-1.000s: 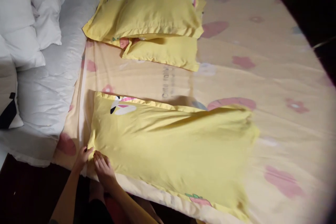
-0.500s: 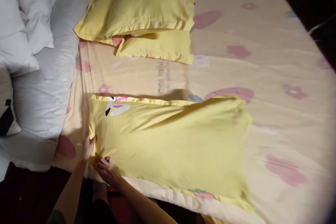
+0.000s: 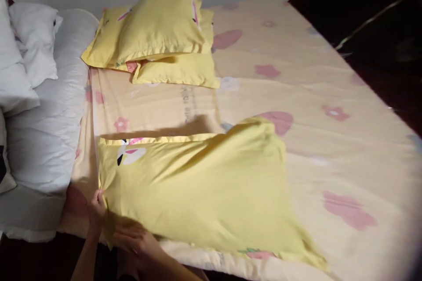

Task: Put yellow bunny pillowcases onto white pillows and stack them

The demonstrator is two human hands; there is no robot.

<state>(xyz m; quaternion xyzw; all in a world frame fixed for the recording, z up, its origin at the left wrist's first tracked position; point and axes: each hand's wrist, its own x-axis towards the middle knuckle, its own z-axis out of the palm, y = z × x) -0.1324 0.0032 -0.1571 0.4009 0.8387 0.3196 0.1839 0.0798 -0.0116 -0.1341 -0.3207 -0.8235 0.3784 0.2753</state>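
Compared with half a second earlier, the view had swung left and the far right end of the yellow pillowcase had drawn in toward the hands, leaving its near right corner trailing to a point at the bed edge. The pillowcase lay flat across the near part of the peach flowered sheet, with its printed end to the left.

The left hand was at the left short edge, its fingers closed on the fabric just above the near corner. The right hand lay against the near hem just beside that corner. It was blurred and partly in shadow, so whether its fingers pinched the cloth or only pressed on it could not be told.

Two stacked yellow pillows sat at the far left of the sheet, well apart from the hands. A white duvet and white pillows lay on the adjoining bed to the left.
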